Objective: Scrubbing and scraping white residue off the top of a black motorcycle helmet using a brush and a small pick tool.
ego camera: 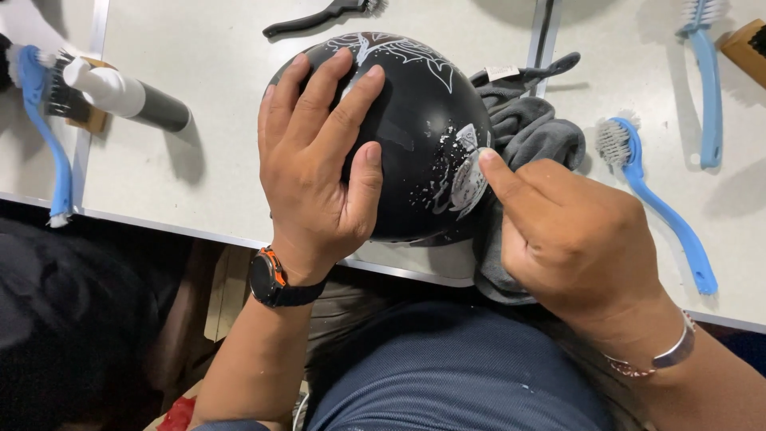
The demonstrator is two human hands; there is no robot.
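1. The black helmet [415, 136] sits at the table's [199, 160] near edge, dome up, its long axis running from 11 to 5 o'clock.
2. The left hand [319, 168] lies flat on the dome's 9 o'clock side, fingers spread open and pressing, not curled.
3. The right hand [566, 231] is at 4 o'clock, fingers curled, its fingertip [488, 160] touching the flaking white sticker [467, 179]; this hand is nearer it.
4. A grey cloth [535, 132] lies bunched just beside the helmet at 3 o'clock, partly under the right hand.

One head-worn camera looked steeply down from above the person's lap, facing the near edge of a white table [199, 160]. It sat close: both hands filled mid-frame. The far table was cropped. No second view existed.
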